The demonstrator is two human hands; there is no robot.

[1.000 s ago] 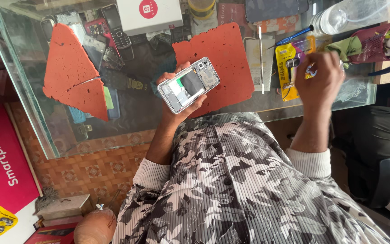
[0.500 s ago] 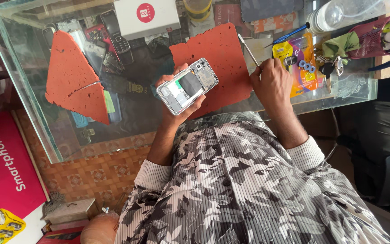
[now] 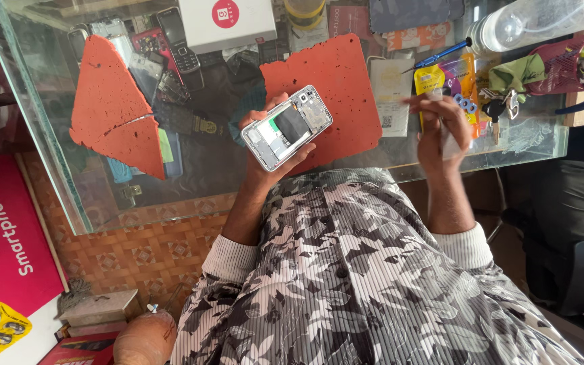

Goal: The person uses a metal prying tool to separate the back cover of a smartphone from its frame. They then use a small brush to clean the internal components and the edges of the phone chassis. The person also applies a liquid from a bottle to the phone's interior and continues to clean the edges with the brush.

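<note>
My left hand (image 3: pixel 265 159) holds an opened silver phone (image 3: pixel 286 127) face down, its back cover off and its dark battery and inner parts showing. It hovers over the front edge of an orange rubber mat (image 3: pixel 336 81) on the glass counter (image 3: pixel 204 182). My right hand (image 3: pixel 441 128) is raised to the right of the mat, blurred by motion, with its fingers pinched on a thin pale tool (image 3: pixel 449 143). A yellow packet (image 3: pixel 434 78) lies just beyond that hand.
A torn orange mat piece (image 3: pixel 113 108) lies at the left. Old phones (image 3: pixel 177 44) show under the glass, and a white box (image 3: pixel 228 20) sits at the back. A blue screwdriver (image 3: pixel 441 54), keys (image 3: pixel 495 108), a clear bottle (image 3: pixel 535 20) and a pink basket (image 3: pixel 569 67) crowd the right.
My right hand came from the yellow packet to the mat's edge with the thin tool, then swung back to the right. The left hand kept the phone in place.
</note>
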